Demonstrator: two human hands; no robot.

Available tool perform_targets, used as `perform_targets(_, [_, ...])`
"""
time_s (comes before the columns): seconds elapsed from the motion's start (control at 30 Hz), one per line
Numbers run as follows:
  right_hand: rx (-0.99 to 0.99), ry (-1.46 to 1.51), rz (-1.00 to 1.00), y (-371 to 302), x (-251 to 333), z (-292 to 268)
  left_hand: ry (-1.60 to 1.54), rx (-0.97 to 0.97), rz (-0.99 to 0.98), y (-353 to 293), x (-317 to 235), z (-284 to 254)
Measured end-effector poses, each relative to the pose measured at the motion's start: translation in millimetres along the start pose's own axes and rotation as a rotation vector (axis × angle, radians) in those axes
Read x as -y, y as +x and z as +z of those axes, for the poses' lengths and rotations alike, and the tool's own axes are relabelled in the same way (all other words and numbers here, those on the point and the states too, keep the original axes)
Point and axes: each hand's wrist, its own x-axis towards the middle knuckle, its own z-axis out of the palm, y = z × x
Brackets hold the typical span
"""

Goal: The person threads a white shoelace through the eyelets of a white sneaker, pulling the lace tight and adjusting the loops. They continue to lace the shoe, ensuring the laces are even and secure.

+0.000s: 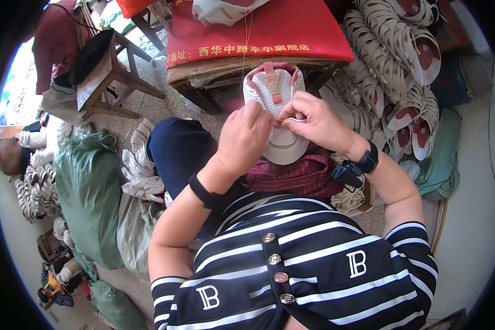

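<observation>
A white-and-beige shoe upper with a mesh middle and a pink collar lies in front of me, its toe toward my body. It rests against a maroon striped cloth over my lap. My left hand is closed in a pinch at the upper's left side. Opposite it, my right hand pinches with thumb and forefinger over the middle of the upper. The fingertips of both hands almost meet there. Whatever lies between them is too small to make out.
Ahead stands a low table with a red cover, another pale shoe upper on it and fine threads hanging. Stacked shoe uppers crowd the right. To the left are a wooden stool, a green sack and distant people.
</observation>
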Motion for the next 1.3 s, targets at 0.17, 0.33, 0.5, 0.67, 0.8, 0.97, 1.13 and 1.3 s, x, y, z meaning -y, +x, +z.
perform_targets(0.17, [-0.015,-0.003,-0.002,-1,1,0,0.082,-0.17,-0.261,-11,28,-50])
perform_targets(0.33, [0.059,0.091,0.049,8,-1,-5,-0.154,0.025,-0.217,-16,4,-37])
perform_targets(0.5, [0.044,0.221,0.06,5,-11,-5,-0.288,0.021,-0.116,-2,-9,-3])
perform_targets(0.67, [0.03,0.111,0.042,3,-11,-3,-0.118,-0.013,0.014,-3,-3,12])
perform_targets(0.8, [-0.005,0.035,-0.03,1,-4,4,0.043,0.036,0.107,-5,0,0])
perform_targets(0.97, [0.065,0.096,0.078,0,6,-5,0.194,-0.055,-0.054,-26,13,-47])
perform_targets(1.13, [0.001,0.405,0.257,-16,-6,-10,0.579,-0.389,-0.316,-105,122,-153])
perform_targets(1.3, [0.133,0.482,0.489,-33,-11,-35,0.514,-0.921,-1.009,-291,265,-297])
